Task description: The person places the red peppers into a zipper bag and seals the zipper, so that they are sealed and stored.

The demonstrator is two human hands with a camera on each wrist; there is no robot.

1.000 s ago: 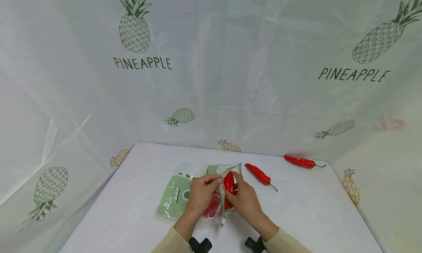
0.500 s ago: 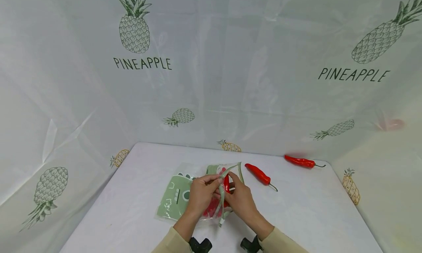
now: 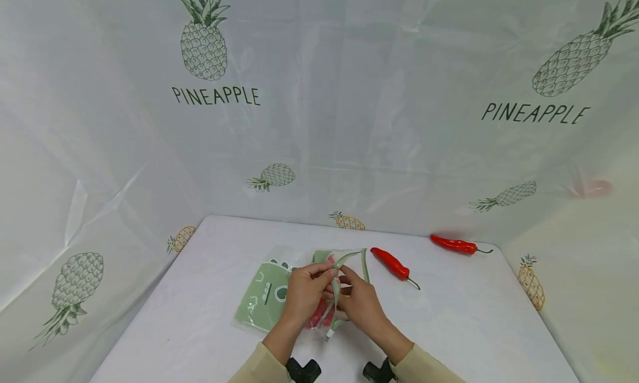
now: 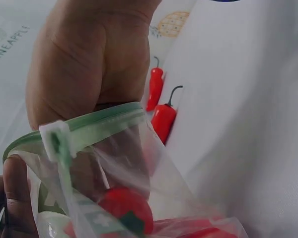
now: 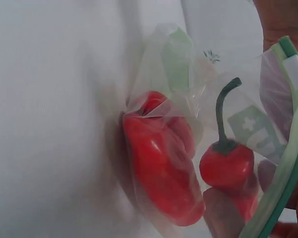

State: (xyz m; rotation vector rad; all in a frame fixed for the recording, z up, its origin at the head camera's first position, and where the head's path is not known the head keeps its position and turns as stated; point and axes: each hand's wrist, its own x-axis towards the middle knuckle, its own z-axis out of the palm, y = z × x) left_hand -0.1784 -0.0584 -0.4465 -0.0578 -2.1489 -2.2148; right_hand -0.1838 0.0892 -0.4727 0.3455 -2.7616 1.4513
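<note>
A clear zip bag with a green edge [image 3: 335, 294] and a white slider [image 4: 57, 141] has its mouth open to the right. My left hand [image 3: 303, 294] pinches its rim. My right hand [image 3: 363, 304] reaches into the mouth and holds a red chili pepper [image 5: 227, 166], seen through the plastic with its green stem up in the right wrist view. Deeper in the bag lie other red peppers [image 5: 161, 168]. The right fingertips are partly hidden by the rim in the head view.
Left of the hands lies a green pouch [image 3: 262, 302] with a printed face; cannot tell if it is separate. Two red chilies lie on the white table [image 3: 449, 316]: one near chili [image 3: 391, 263], one far chili [image 3: 456, 244] by the back curtain [image 3: 349, 122].
My right hand has moved left into the bag's mouth with the chili pepper, which is now hidden in the head view. My left hand keeps its place on the rim.
</note>
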